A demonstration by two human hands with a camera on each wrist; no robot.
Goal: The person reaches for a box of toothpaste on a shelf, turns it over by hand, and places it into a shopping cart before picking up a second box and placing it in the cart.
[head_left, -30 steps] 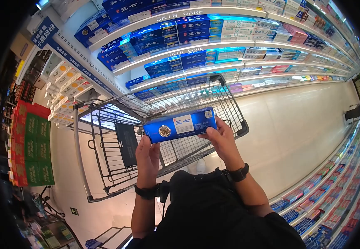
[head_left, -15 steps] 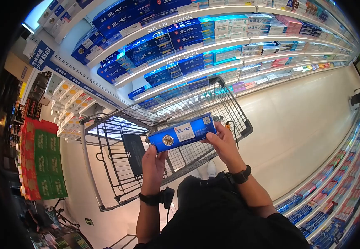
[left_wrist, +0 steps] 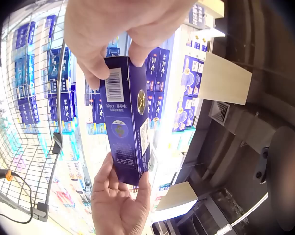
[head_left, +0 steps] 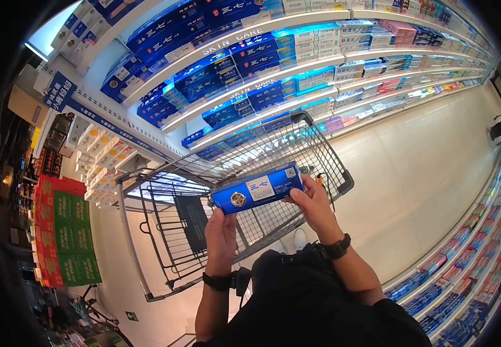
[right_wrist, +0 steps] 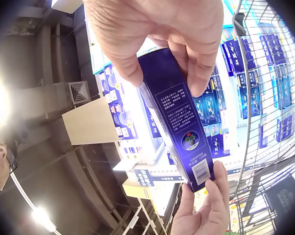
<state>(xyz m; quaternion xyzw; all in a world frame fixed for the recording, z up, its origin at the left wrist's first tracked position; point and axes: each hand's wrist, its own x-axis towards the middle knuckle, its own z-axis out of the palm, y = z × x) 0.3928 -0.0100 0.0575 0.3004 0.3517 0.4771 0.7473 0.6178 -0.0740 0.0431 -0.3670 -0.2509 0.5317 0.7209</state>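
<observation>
A person is standing in a shop aisle, holding a long blue box in the air with both hands. The box is hovering over the basket of a wire shopping cart, not touching it, between the person's chest and the shelves beyond the cart.

The box's long axis is running crosswise, from the person's left to their right, with the right end tilting slightly farther away. The left hand is pinching the left end, thumb on one side and fingers on the other. The right hand is gripping the right end the same way. The hands are sitting apart, the whole length of the box between them, so neither hand is nearer to it than the other.

The broad face, carrying a white label and a round gold emblem, is facing up towards the person's head. From the left wrist camera, a barcode is showing on the side near the left thumb. The shelves are holding rows of similar blue boxes.
</observation>
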